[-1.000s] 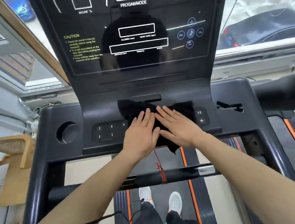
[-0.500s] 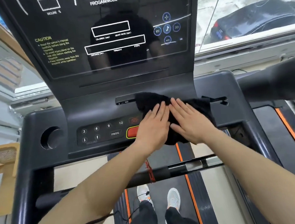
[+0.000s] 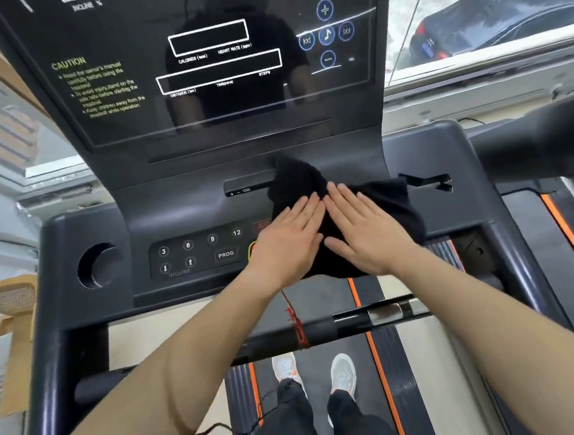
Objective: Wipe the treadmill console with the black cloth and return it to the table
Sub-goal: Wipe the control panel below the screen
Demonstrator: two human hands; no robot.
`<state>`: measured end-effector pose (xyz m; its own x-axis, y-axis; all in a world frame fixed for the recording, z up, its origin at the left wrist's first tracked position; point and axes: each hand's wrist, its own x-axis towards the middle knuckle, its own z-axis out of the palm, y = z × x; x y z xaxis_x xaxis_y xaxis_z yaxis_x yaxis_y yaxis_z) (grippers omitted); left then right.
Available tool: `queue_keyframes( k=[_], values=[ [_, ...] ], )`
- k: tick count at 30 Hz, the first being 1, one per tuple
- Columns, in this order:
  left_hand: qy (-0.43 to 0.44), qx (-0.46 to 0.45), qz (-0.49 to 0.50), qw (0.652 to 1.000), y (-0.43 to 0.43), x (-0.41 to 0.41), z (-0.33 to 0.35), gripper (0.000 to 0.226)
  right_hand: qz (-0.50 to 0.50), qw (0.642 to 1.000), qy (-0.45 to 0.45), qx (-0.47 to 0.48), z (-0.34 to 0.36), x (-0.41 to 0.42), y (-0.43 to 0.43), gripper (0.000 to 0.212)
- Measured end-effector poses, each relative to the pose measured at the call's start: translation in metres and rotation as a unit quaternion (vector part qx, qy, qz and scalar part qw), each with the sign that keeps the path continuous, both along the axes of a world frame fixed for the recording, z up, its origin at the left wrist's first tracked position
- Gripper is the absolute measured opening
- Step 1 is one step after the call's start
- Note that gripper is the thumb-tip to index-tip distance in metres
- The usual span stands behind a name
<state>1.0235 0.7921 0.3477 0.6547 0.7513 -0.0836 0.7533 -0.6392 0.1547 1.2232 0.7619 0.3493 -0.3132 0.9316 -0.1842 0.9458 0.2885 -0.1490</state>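
Note:
The black cloth (image 3: 389, 205) lies spread on the right part of the treadmill console's button panel (image 3: 192, 255), below the dark display screen (image 3: 120, 31). My left hand (image 3: 287, 243) and my right hand (image 3: 366, 233) lie side by side on it, palms flat and fingers straight, pressing it onto the panel. The cloth's upper end covers the right end of a small slot (image 3: 245, 188). Its lower edge hangs over the console's front edge. Buttons under the cloth and hands are hidden; no table is in view.
A round cup holder (image 3: 99, 266) sits at the console's left. A metal crossbar (image 3: 372, 317) with a red cord (image 3: 295, 319) runs below my forearms. My feet stand on the belt (image 3: 306, 305). A black handlebar (image 3: 541, 149) projects at right; a window (image 3: 468, 14) is behind.
Both hands have slid the cloth to the right across the panel, uncovering the 9, 12 and PROG buttons. The view has also shifted and moved closer to the console.

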Motion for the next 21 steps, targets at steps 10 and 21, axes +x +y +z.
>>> queue_keyframes(
  k=[10, 21],
  values=[
    [-0.009, -0.007, -0.004, 1.0, -0.012, 0.044, 0.0, 0.058, -0.148, 0.988, -0.005, 0.043, -0.008, 0.007, -0.024, 0.072],
    [-0.005, 0.012, 0.174, 0.985, -0.033, -0.15, 0.007, 0.059, 0.151, 0.988, 0.021, 0.003, 0.001, -0.162, 0.032, 0.074]
  ],
)
